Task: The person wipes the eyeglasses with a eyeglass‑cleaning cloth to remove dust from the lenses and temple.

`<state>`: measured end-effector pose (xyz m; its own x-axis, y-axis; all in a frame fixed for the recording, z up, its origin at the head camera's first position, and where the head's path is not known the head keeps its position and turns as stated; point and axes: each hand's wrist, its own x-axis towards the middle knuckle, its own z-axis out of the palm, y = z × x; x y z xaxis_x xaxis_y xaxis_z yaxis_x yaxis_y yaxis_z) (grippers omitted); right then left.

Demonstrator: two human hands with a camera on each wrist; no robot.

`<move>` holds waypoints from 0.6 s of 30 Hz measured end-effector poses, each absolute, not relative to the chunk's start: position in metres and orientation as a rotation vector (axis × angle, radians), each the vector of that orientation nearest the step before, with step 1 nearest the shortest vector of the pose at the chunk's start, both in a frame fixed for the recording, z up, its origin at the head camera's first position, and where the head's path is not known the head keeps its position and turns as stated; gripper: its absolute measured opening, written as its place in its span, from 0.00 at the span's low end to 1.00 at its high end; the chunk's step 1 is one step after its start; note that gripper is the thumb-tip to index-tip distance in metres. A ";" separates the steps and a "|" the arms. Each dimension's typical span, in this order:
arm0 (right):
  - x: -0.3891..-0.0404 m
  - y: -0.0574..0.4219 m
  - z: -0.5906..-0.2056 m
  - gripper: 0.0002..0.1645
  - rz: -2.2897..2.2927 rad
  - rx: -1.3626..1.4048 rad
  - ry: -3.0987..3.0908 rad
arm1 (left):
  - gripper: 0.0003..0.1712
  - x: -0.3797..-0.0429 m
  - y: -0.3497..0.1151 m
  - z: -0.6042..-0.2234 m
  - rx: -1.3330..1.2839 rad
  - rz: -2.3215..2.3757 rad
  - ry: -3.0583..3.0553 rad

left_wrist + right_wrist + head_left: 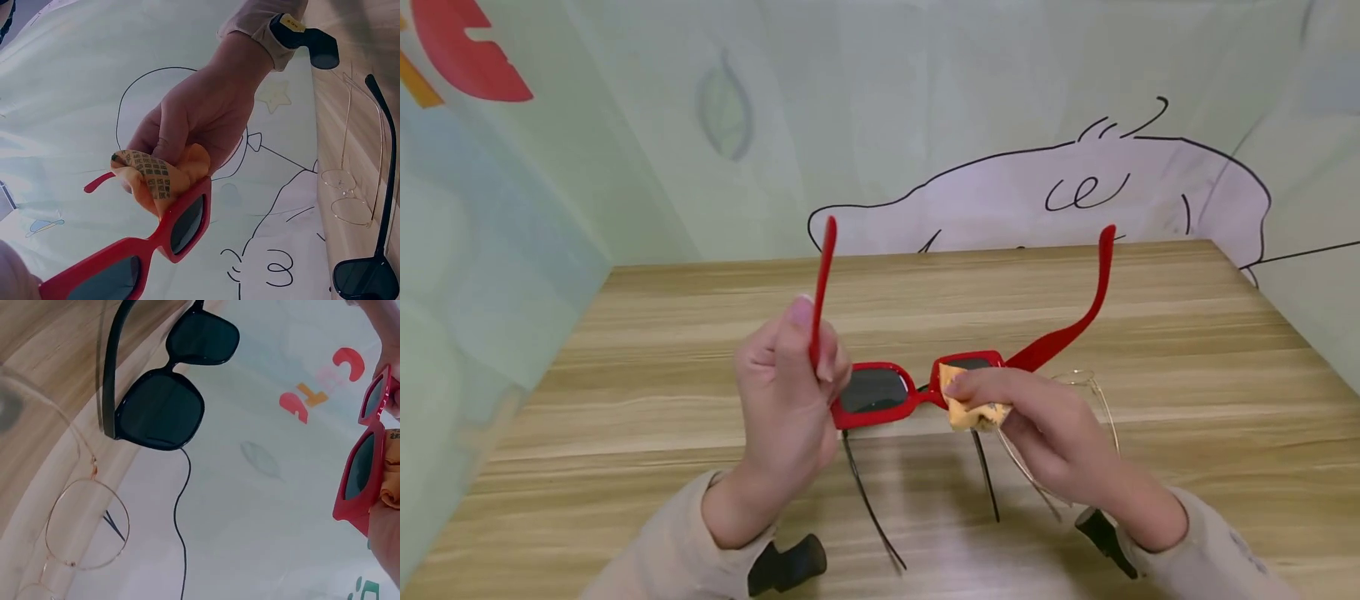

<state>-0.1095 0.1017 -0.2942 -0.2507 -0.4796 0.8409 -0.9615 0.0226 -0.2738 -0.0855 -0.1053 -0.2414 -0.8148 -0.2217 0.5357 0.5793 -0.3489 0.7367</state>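
Observation:
Red-framed sunglasses (pixel 874 390) with dark lenses are held up above the table, both temples unfolded. My left hand (pixel 786 387) grips them at the left hinge and temple, fingers curled round. An orange cloth with a dark printed grid (pixel 156 178) is bunched in my right hand (pixel 1060 429), pinched between thumb and fingers against the right lens, partly covering it. Beneath lie black sunglasses (pixel 159 409), largely hidden by the red pair in the head view. Thin gold-rimmed glasses (pixel 94 469) rest to their right, partly behind my right hand.
The wood-grain table (pixel 662 333) runs back to a pale printed wall sheet (pixel 880 100) with cartoon drawings. Black wrist devices (pixel 790 567) stick out at both cuffs.

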 end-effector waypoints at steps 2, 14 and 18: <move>-0.108 0.101 -0.295 0.15 1.070 1.459 -1.744 | 0.24 -0.085 -0.106 -0.241 -0.487 -2.184 -1.384; -0.090 0.082 -0.289 0.14 0.495 1.088 -1.862 | 0.24 -0.087 -0.109 -0.246 -0.566 -2.164 -1.474; -0.091 0.080 -0.290 0.15 0.573 1.104 -1.897 | 0.24 -0.089 -0.110 -0.245 -0.581 -2.175 -1.529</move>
